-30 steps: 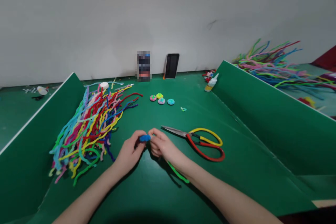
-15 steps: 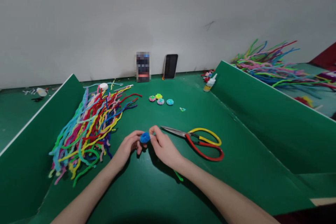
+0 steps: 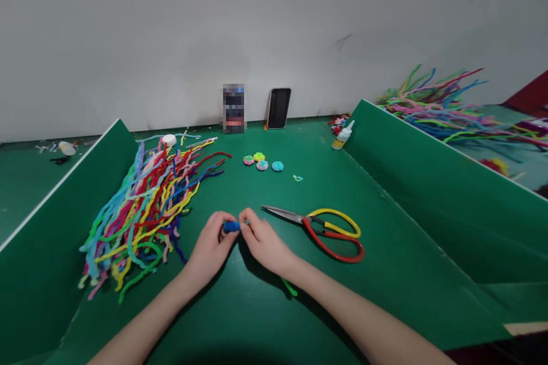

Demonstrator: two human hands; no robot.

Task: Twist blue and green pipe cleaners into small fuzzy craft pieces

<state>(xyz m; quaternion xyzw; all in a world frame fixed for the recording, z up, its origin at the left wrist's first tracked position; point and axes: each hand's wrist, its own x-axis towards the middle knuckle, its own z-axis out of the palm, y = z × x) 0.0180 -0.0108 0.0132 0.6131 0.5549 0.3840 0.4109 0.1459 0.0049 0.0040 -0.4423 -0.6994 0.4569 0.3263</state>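
Note:
A coiled blue pipe cleaner [image 3: 231, 227] sits between my hands, above the green table. My left hand [image 3: 213, 242] is closed around it, thumb and fingers on its left side. The fingertips of my right hand [image 3: 261, 238] pinch its right edge. Just right of my right hand lies a pair of scissors [image 3: 306, 219] with one yellow and one red handle. A green pipe cleaner [image 3: 290, 287] shows partly from under my right forearm. Farther back lie several small finished coils, among them a light blue coil [image 3: 278, 166] and a yellow coil [image 3: 259, 157].
A heap of colourful pipe cleaners [image 3: 149, 199] covers the left side. Two phones lean on the back wall, one a dark-screened phone [image 3: 279, 108]. A glue bottle [image 3: 343, 136] stands by the right green board [image 3: 428, 199]. Small green scraps [image 3: 297, 178] lie behind the scissors.
The blue coil has turned from showing its round face to nearly edge-on and shifted slightly left. My left fingers have closed further around it; my right hand moved a little left with it.

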